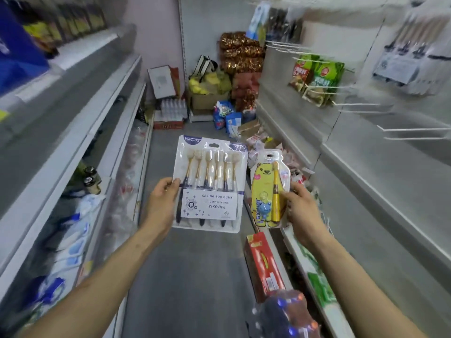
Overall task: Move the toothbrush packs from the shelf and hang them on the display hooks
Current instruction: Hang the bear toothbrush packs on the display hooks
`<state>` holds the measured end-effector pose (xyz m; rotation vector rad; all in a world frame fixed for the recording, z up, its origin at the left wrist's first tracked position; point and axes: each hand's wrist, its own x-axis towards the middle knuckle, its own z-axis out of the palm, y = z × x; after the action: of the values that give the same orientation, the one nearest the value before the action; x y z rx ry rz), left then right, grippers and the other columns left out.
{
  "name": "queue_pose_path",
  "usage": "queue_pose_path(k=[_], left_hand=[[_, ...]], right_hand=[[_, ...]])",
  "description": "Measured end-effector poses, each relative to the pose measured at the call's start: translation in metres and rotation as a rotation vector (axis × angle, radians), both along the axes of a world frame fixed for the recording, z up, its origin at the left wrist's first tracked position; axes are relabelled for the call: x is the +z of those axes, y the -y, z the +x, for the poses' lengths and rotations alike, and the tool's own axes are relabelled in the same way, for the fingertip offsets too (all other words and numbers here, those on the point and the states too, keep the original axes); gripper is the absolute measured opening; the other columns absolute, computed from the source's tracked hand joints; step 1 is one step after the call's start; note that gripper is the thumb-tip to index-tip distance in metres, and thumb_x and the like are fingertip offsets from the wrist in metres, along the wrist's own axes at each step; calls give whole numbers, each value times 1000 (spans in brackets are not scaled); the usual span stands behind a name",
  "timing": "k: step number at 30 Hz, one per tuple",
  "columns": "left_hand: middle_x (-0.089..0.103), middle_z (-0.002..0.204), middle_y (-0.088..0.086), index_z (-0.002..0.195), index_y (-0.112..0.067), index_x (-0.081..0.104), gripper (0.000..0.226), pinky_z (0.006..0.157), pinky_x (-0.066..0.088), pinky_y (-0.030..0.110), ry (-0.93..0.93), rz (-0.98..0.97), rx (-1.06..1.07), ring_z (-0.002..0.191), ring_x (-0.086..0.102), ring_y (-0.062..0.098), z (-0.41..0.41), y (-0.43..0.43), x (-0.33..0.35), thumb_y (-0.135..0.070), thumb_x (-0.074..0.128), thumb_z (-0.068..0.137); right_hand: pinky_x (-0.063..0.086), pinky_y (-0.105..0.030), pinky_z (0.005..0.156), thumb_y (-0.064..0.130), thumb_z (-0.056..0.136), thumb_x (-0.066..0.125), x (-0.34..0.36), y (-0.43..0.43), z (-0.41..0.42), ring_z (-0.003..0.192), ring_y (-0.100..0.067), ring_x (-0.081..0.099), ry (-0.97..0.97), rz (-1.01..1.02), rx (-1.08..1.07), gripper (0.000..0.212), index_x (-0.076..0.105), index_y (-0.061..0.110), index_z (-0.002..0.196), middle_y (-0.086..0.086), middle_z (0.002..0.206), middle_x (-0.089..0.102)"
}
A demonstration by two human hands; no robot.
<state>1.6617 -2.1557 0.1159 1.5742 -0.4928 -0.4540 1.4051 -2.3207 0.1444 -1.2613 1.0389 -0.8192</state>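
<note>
My left hand (162, 203) grips the left edge of a large white multi-pack of toothbrushes (211, 184) labelled VIKOJIFE, held upright over the aisle floor. My right hand (299, 208) holds a small yellow bear-shaped children's toothbrush pack (268, 191) by its right edge. The two packs are side by side, almost touching. White wire display hooks (412, 129) stick out from the panel at the upper right. More toothbrush packs (410, 57) hang blurred at the top right.
Grey shelving runs along both sides of the narrow aisle. Green snack bags (317, 76) hang on hooks on the right. Boxes, bags and bottles (214, 93) pile up at the aisle's far end. A red box (264, 262) and a dark wrapped item (285, 315) sit low on the right.
</note>
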Motion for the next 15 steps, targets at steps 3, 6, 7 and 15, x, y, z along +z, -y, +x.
queue_pose_path(k=[3, 6, 7, 15], left_hand=[[76, 99, 1, 105, -14, 70, 18, 75, 51, 22, -31, -49, -17, 85, 68, 9, 26, 60, 9, -26, 57, 108], [76, 104, 9, 101, -16, 70, 15, 84, 53, 33, -54, -81, -75, 91, 68, 16, 52, 121, 14, -25, 58, 107], [77, 103, 10, 100, -16, 70, 16, 85, 53, 37, -50, -89, -101, 91, 68, 17, 60, 142, 16, -25, 59, 107], [78, 96, 6, 96, -18, 71, 17, 88, 54, 46, -70, -140, -406, 88, 69, 20, 126, 323, 28, -23, 58, 107]], right_hand=[[58, -31, 55, 7, 105, 48, 12, 51, 24, 90, -29, 79, -3, -27, -23, 25, 67, 15, 121, -9, 110, 78], [58, -28, 57, 5, 104, 49, 19, 96, 44, 86, -20, 79, 2, -68, -77, 26, 69, 15, 118, -1, 103, 79], [57, -29, 56, 5, 103, 50, 21, 110, 50, 84, -20, 79, -5, -79, -103, 25, 69, 18, 114, -1, 102, 79], [63, -45, 75, 14, 100, 54, 41, 215, 94, 90, -20, 78, -9, -160, -375, 23, 70, 22, 114, -1, 103, 79]])
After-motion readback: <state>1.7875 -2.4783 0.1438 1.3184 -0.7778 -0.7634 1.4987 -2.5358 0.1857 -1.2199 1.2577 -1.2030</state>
